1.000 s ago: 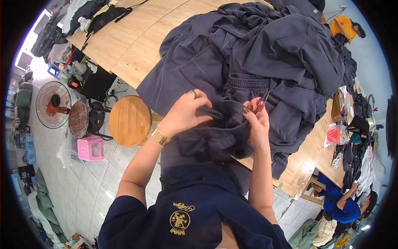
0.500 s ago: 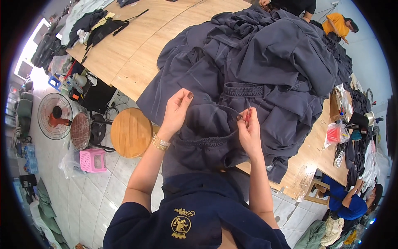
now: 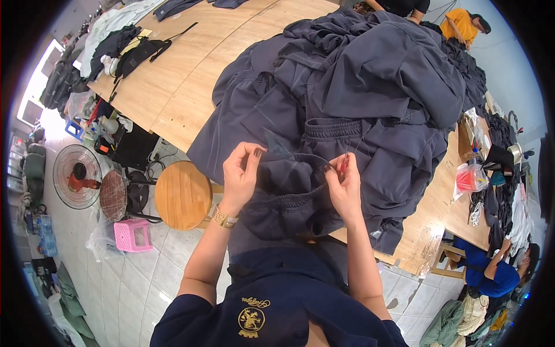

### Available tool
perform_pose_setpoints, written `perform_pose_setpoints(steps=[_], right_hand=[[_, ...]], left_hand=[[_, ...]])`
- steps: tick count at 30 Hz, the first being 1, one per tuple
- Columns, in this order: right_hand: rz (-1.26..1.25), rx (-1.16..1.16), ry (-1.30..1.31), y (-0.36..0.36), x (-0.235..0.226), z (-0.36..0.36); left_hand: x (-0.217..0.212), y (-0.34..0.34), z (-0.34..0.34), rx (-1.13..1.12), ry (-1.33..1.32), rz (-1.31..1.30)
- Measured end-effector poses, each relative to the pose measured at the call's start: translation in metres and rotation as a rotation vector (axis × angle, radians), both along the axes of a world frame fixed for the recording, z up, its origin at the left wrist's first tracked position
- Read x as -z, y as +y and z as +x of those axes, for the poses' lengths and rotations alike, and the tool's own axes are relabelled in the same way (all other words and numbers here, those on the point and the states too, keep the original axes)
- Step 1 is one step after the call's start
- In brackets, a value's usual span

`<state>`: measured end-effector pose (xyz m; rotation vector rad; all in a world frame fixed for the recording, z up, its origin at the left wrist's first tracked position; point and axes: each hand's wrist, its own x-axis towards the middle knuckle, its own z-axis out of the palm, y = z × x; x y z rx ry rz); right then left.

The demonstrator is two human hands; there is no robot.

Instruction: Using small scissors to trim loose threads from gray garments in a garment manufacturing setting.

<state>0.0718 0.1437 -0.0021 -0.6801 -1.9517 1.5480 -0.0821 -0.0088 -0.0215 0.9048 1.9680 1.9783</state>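
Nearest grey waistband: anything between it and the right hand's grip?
Nothing visible: the right hand's grip appears to pinch the waistband at its right end. The small red tool also held isn't between them.

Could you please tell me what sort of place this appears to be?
It looks like a garment workshop: a heap of dark garments lies on a wooden worktable, the right hand holds a small red tool beside a gathered waistband, and a person in blue is beside more cloth.
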Motion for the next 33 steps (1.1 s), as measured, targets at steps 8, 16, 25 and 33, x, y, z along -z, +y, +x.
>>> perform_pose_setpoints(steps=[8, 16, 25, 33], right_hand=[[0.135, 0.121, 0.103, -0.005, 0.002, -0.002], [0.163, 0.111, 0.154, -0.008, 0.002, -0.004], [0.158, 0.094, 0.172, -0.015, 0.001, 0.002], [-0.082, 0.059, 0.283, -0.015, 0.000, 0.004]], left_hand=[[-0.007, -0.019, 0.024, -0.166, 0.548, -0.077], [-0.018, -0.017, 0.039, -0.033, 0.566, -0.091], [-0.029, -0.003, 0.039, 0.087, 0.578, -0.356], [0.018, -0.037, 0.017, 0.174, -0.109, -0.385]])
